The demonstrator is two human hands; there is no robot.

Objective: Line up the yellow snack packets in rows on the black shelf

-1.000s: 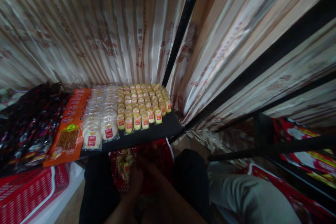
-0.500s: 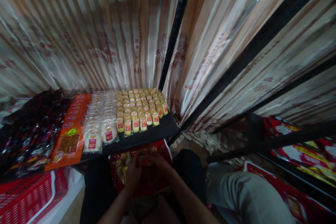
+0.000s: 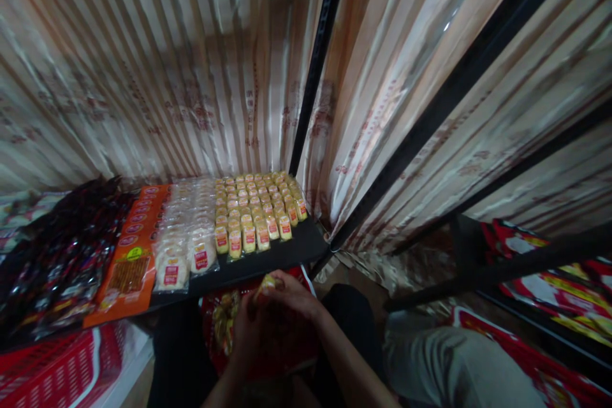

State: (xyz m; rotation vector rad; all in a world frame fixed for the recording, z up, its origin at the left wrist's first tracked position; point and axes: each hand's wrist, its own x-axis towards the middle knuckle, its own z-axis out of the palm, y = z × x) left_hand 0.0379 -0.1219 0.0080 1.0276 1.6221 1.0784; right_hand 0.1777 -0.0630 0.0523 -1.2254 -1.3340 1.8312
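My left hand [image 3: 245,325] and my right hand [image 3: 289,293] are together just below the front edge of a black shelf [image 3: 268,258], over a red basket [image 3: 282,344] between my knees. My right hand's fingers are closed on a small yellow snack packet [image 3: 264,284]. My left hand is curled beside it and touches it; what else it holds is hidden. More yellow packets [image 3: 225,322] lie in the basket. On the shelf stand rows of small yellow packets [image 3: 255,207], and to their left rows of round white cakes in clear wrap [image 3: 186,236].
Orange packets [image 3: 129,248] and dark red-black packets [image 3: 57,255] fill the shelf's left part. Another red basket [image 3: 57,370] sits at lower left. Black rack posts [image 3: 315,64] rise against striped plastic sheeting. Red and yellow bags [image 3: 549,287] lie on a rack at right.
Both hands rose from inside the basket toward the shelf edge, and a yellow packet now shows in my right hand. The view tilted slightly upward.
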